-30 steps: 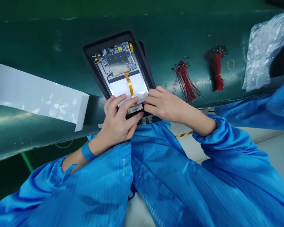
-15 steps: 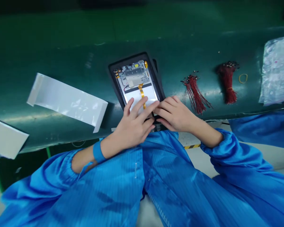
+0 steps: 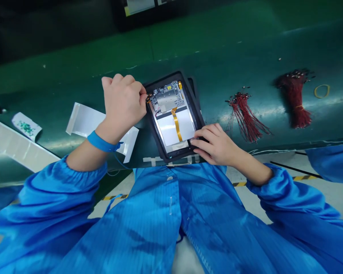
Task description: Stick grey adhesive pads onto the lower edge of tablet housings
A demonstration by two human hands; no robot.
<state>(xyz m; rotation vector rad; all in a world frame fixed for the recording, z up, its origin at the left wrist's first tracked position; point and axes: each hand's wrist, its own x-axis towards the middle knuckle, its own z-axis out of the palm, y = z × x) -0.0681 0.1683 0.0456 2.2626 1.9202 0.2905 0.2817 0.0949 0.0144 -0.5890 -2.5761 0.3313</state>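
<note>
An opened tablet (image 3: 167, 133) lies tilted on the bench, its circuit board (image 3: 166, 99) at the far end and an orange flex cable (image 3: 176, 123) running over the pale panel. My left hand (image 3: 125, 101), with a blue wrist strap (image 3: 101, 142), is at the far left corner of the tablet. Its thumb and fingers are pinched at the board's edge; what is between them is too small to make out. My right hand (image 3: 213, 144) grips the tablet's near right edge, fingers curled against the rim.
Two bundles of red wires, a looser one (image 3: 244, 118) and a tied one (image 3: 295, 101), lie right, with a yellow rubber band (image 3: 321, 91). On the left are a white strip-shaped tray (image 3: 94, 116), another long pale strip (image 3: 23, 144) and a bag of green bits (image 3: 26, 125).
My left hand has moved from the tablet's near end up to its far left corner and closed into a pinch. My right hand stays at the near right edge. The view has shifted slightly.
</note>
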